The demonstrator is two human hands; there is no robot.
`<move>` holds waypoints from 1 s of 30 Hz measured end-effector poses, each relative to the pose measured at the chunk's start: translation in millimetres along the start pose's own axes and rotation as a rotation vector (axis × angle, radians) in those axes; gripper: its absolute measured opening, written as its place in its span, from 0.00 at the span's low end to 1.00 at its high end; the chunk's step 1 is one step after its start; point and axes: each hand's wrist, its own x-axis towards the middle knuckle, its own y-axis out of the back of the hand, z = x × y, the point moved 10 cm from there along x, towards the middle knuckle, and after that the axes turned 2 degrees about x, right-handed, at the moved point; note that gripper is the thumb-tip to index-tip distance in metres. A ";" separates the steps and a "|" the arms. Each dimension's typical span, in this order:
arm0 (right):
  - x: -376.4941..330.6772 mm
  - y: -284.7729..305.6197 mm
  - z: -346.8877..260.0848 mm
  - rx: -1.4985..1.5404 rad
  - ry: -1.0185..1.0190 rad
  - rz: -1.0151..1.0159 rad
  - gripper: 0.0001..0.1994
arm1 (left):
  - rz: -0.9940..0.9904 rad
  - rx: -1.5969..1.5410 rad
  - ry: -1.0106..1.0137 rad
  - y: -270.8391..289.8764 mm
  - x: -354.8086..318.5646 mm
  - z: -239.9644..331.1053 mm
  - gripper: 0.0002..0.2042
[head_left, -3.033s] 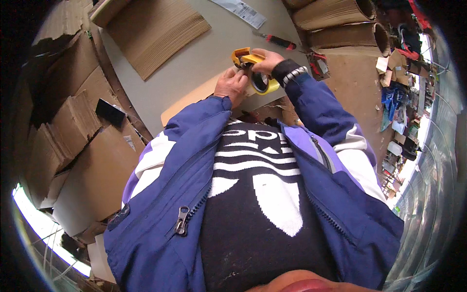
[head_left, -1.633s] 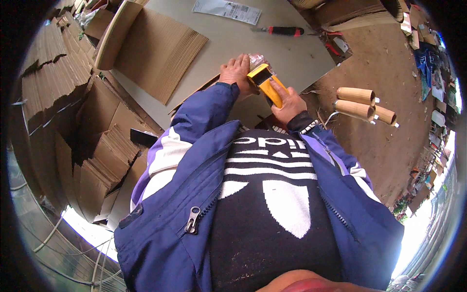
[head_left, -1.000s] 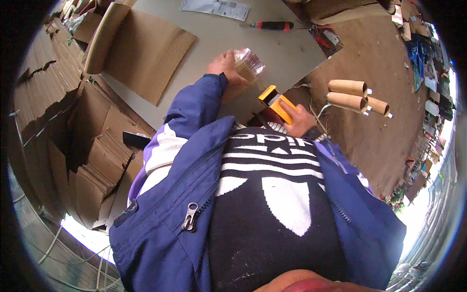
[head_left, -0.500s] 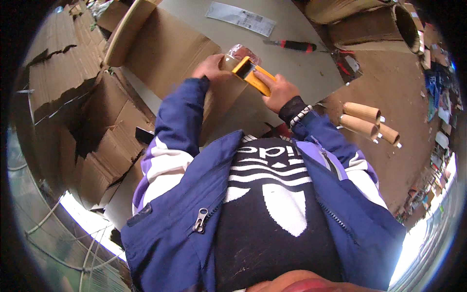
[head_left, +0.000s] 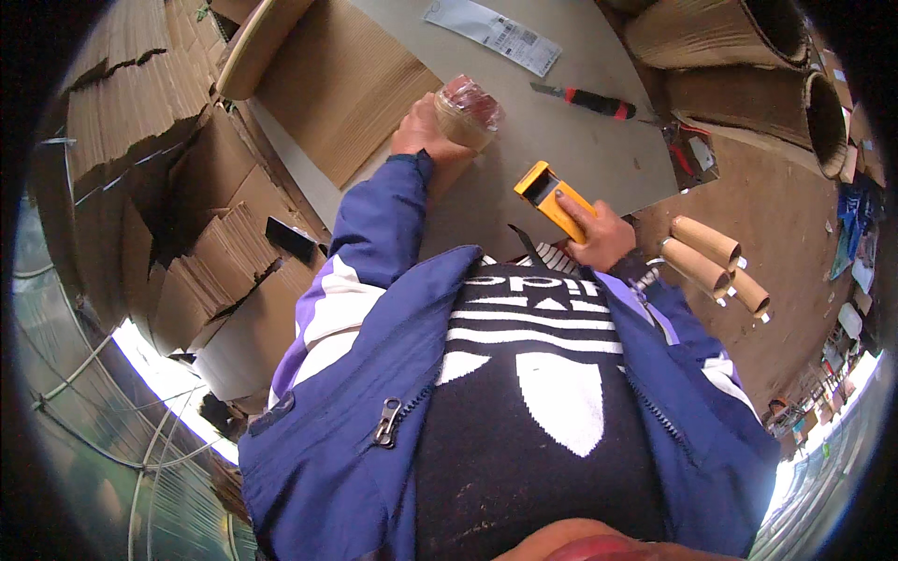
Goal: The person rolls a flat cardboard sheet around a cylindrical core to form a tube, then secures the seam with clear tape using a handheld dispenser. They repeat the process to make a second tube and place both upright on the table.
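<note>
My left hand (head_left: 424, 131) is closed round a brown, rounded cardboard bundle (head_left: 461, 131). Clear film (head_left: 470, 99) with something reddish under it covers the bundle's far end. In my right hand (head_left: 604, 236), closer to my body, is a yellow hand tool (head_left: 559, 208) with a dark recess near its tip. My thumb lies along its top, and a gap separates it from the bundle. Beyond them on the grey table (head_left: 599, 140) lies a black-and-red handled knife (head_left: 599, 102), its blade pointing left.
A printed label in a clear sleeve (head_left: 493, 35) lies at the table's far side. Corrugated cardboard (head_left: 346, 84) covers its left part. Stacked cardboard (head_left: 140, 103) stands farther left. Large tubes (head_left: 758, 107) sit at far right, with several small tubes (head_left: 694, 266) on the brown floor.
My right hand has drawn the yellow tool away from the bundle, toward my body and to the right. The left hand keeps its hold on the bundle. The whole view has shifted slightly.
</note>
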 end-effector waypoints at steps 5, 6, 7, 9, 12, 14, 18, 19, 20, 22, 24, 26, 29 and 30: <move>86.5 -44.5 6.8 -0.019 0.034 0.055 0.33 | -0.285 -0.448 0.043 -13.0 60.5 -71.6 0.49; 107.0 -47.0 -1.5 -0.011 0.052 0.077 0.33 | -0.366 -0.555 0.158 -12.4 63.8 -89.1 0.50; 126.1 -47.4 -11.5 0.000 0.069 0.098 0.33 | -0.220 -0.503 0.194 13.6 71.9 -105.4 0.49; 149.3 -43.0 -33.5 0.019 0.092 0.132 0.33 | 0.030 -0.396 0.295 53.5 74.7 -122.8 0.46; 174.6 -32.8 -58.2 0.057 0.104 0.159 0.33 | -0.128 -0.089 -0.093 43.8 77.1 -62.5 0.46; 187.9 -28.2 -68.1 0.083 0.100 0.171 0.32 | 0.235 0.477 0.003 49.0 63.8 -45.3 0.51; 188.4 -25.7 -71.1 0.070 0.119 0.128 0.34 | 0.302 0.299 0.060 58.8 68.8 -44.2 0.51; 179.0 -22.4 -66.9 0.092 0.126 0.114 0.34 | 0.284 0.274 0.105 63.9 68.5 -49.1 0.50; 169.7 -13.0 -64.9 0.129 0.170 0.152 0.35 | 0.262 0.215 0.084 70.3 70.1 -47.6 0.49; 144.0 -8.5 -46.8 0.088 0.134 0.082 0.35 | 0.169 0.098 0.093 71.9 68.7 -47.4 0.48; 131.5 -10.0 -34.5 0.056 0.115 0.036 0.36 | 0.144 0.149 0.100 79.1 73.6 -50.2 0.48; 132.2 -24.4 -22.5 -0.007 0.041 -0.063 0.36 | 0.126 0.121 0.074 80.7 84.1 -58.5 0.50; 172.1 -51.7 -25.7 -0.070 0.023 -0.093 0.34 | -0.017 -0.003 0.009 70.9 113.1 -85.7 0.52; 189.4 -62.3 -24.5 -0.103 -0.007 -0.125 0.33 | -0.039 -0.075 -0.034 69.4 122.4 -92.2 0.52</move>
